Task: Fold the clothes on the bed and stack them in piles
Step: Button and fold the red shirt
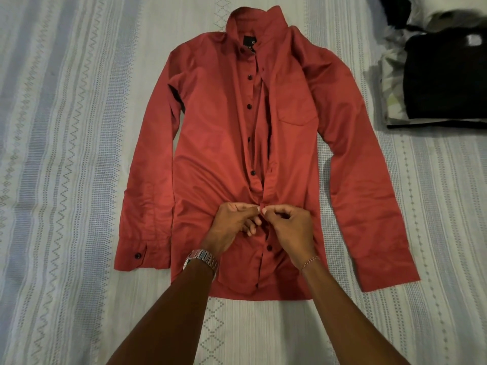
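- The left hand (234, 223), with a metal-link wristwatch (201, 259) on its wrist, has its fingers curled and pinches the button-side front edge of the long-sleeved red button-up shirt (210, 143) low on the placket.
- The right hand (288, 223), with a thin chain bracelet (310, 262) on its wrist, is curled the same way and pinches the opposite front edge; the fingertips of the two hands meet at the shirt's centre line, so the hands are together, seemingly doing up a button.
- Below the hands one dark button (269, 247) sits on the closed lower front; above them the front gapes open, with a row of dark buttons up to the collar (257, 22).
- The shirt lies face up and flat on the pale striped, patterned bedspread (66, 127), sleeves spread down both sides and hem nearest the person.
- The cloth looks thin, light and limp, slightly sheeny, so it will likely wrinkle and slide; the firmer collar, placket, shoulders and cuffs look the best places to take hold for folding.
- At the far right of the bed rests a pile of folded dark and pale clothes (442, 75), well apart from the shirt.
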### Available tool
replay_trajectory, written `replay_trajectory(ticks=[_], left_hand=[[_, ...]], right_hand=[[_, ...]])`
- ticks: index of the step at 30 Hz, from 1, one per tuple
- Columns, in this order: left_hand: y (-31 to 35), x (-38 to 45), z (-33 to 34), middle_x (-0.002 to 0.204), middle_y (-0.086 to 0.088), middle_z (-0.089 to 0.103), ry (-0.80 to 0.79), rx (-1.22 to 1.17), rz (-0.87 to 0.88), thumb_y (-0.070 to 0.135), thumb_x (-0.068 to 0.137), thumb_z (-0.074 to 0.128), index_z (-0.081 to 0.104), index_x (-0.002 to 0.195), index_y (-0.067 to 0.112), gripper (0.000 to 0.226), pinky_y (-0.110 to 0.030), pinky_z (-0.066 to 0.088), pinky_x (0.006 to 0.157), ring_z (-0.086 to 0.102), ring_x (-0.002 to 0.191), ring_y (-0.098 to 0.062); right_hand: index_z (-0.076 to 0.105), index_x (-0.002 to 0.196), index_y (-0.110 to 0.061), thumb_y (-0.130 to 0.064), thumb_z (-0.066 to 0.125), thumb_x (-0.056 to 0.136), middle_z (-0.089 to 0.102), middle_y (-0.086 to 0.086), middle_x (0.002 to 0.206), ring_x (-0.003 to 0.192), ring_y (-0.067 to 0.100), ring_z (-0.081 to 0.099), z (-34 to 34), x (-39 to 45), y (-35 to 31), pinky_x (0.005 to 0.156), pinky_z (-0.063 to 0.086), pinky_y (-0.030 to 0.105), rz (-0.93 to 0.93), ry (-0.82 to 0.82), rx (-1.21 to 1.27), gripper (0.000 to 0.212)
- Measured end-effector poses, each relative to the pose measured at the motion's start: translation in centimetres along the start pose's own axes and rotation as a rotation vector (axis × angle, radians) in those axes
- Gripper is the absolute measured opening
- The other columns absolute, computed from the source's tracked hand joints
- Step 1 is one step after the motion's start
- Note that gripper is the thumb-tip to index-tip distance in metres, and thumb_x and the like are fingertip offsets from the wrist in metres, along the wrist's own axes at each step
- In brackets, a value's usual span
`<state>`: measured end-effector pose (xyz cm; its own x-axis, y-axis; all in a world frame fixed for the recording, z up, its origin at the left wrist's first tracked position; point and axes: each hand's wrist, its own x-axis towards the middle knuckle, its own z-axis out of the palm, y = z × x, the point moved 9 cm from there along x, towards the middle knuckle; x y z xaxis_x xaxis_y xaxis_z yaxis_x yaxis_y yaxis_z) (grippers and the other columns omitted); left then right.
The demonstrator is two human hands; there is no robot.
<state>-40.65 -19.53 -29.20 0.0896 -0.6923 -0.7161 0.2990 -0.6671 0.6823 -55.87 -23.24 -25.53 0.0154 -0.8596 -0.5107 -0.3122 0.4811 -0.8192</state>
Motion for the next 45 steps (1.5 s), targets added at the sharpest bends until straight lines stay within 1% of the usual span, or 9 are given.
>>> replay_trajectory(ticks=[12,19,23,26,29,31,34,39,45], left_hand=[[0.2,0.0,0.1,0.055,-0.005,0.059,0.004,0.077,-0.002,0.012,0.097,0.066,0.068,0.077,0.0,0.023,-0.022,0.039,0.039,0.049,0.038,-0.012],[0.4,-1.0,0.5,0.056,-0.001,0.059,-0.041,0.128,-0.013,0.011,0.098,0.066,0.066,0.087,0.005,0.012,-0.022,0.04,0.041,0.049,0.041,-0.011],[1.1,-1.5,1.2,0.052,0.001,0.061,-0.045,0.319,0.047,0.006,0.091,0.072,0.063,0.081,0.008,0.014,-0.022,0.042,0.041,0.051,0.038,-0.009],[3.4,-1.4,0.9,0.054,0.006,0.064,0.101,0.65,0.189,0.02,0.076,0.086,0.066,0.074,0.018,0.02,-0.028,0.051,0.051,0.058,0.045,-0.009],[7.1,-1.0,1.0,0.055,0.007,0.062,0.222,0.677,0.381,0.014,0.075,0.079,0.063,0.073,0.022,0.018,-0.036,0.055,0.06,0.054,0.048,-0.005],[9.7,-0.8,1.4,0.065,0.009,0.064,0.288,0.713,0.508,0.006,0.078,0.07,0.068,0.083,0.019,0.015,-0.037,0.055,0.063,0.056,0.056,-0.006],[10.4,0.3,1.5,0.084,0.002,0.068,0.361,0.842,0.478,0.004,0.081,0.07,0.071,0.095,0.014,0.018,-0.041,0.055,0.076,0.065,0.078,-0.02],[8.8,1.1,0.2,0.077,0.004,0.072,0.428,0.753,0.335,0.012,0.082,0.078,0.076,0.093,0.014,0.012,-0.038,0.058,0.078,0.07,0.075,-0.018],[9.0,1.2,0.0,0.075,0.003,0.075,0.466,0.687,0.322,0.013,0.081,0.082,0.079,0.083,0.013,0.004,-0.026,0.057,0.072,0.071,0.07,-0.01]], right_hand=[[0.078,0.078,-0.024,-0.023,0.079,0.083,0.073,-0.01,0.086,0.084,0.011,0.068,0.7,-0.9,-1.3,0.078,0.054,0.032,-0.248,0.137,-0.393,0.005],[0.08,0.084,-0.021,-0.02,0.074,0.092,0.078,-0.011,0.085,0.087,0.002,0.072,0.1,0.0,0.6,0.081,0.055,0.023,0.123,-0.113,-0.099,0.01],[0.079,0.076,-0.017,-0.023,0.072,0.093,0.077,-0.004,0.075,0.078,0.011,0.073,-0.9,-0.7,1.6,0.079,0.06,0.036,0.186,-0.18,-0.261,0.019],[0.073,0.073,-0.014,-0.037,0.065,0.096,0.07,0.003,0.065,0.064,0.02,0.066,-2.4,-0.5,-0.1,0.067,0.056,0.043,0.048,-0.033,-0.513,0.033],[0.066,0.086,-0.02,-0.027,0.071,0.092,0.064,-0.007,0.085,0.077,0.01,0.061,-2.3,-1.2,-6.6,0.072,0.05,0.026,-0.318,0.167,-0.463,0.011],[0.062,0.096,-0.017,-0.013,0.072,0.089,0.061,-0.007,0.094,0.082,0.007,0.059,-0.7,-0.7,-9.5,0.074,0.048,0.019,-0.458,0.141,-0.386,0.013],[0.058,0.103,-0.017,-0.004,0.072,0.085,0.059,-0.005,0.1,0.09,0.01,0.06,1.2,1.9,-9.7,0.08,0.054,0.026,-0.422,0.056,-0.401,0.026],[0.057,0.11,-0.012,-0.013,0.083,0.074,0.055,0.005,0.112,0.108,0.025,0.055,0.9,4.2,-5.8,0.097,0.05,0.039,-0.196,0.0,-0.585,0.044],[0.072,0.102,-0.007,-0.011,0.073,0.081,0.071,0.01,0.097,0.09,0.026,0.066,-0.1,4.3,-6.0,0.083,0.056,0.037,-0.253,0.105,-0.609,0.021]])
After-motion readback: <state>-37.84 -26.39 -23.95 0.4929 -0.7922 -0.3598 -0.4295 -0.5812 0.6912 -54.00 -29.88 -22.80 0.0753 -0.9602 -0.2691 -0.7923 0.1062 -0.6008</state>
